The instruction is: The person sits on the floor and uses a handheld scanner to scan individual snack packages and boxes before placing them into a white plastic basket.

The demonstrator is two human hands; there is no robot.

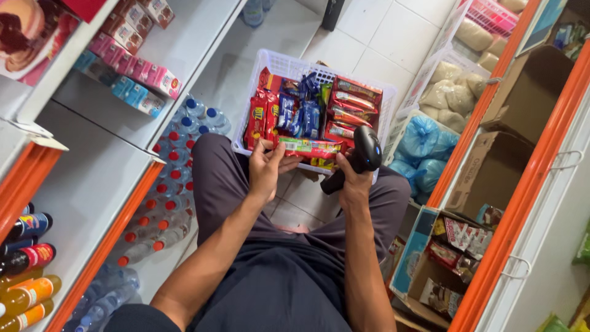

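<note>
My left hand grips a long, flat snack packet in red, green and yellow, held across the near rim of a white plastic basket. My right hand is closed around the handle of a black handheld scanner, whose head sits just right of the packet's end. The basket rests on the floor by my knees and is packed with red and blue snack packets. My legs in dark trousers fill the lower middle.
White shelves on the left carry small pink and blue boxes and drink bottles. Packs of water bottles lie on the floor underneath. On the right stand orange-edged shelves, cardboard boxes of snacks, blue bags and wire baskets.
</note>
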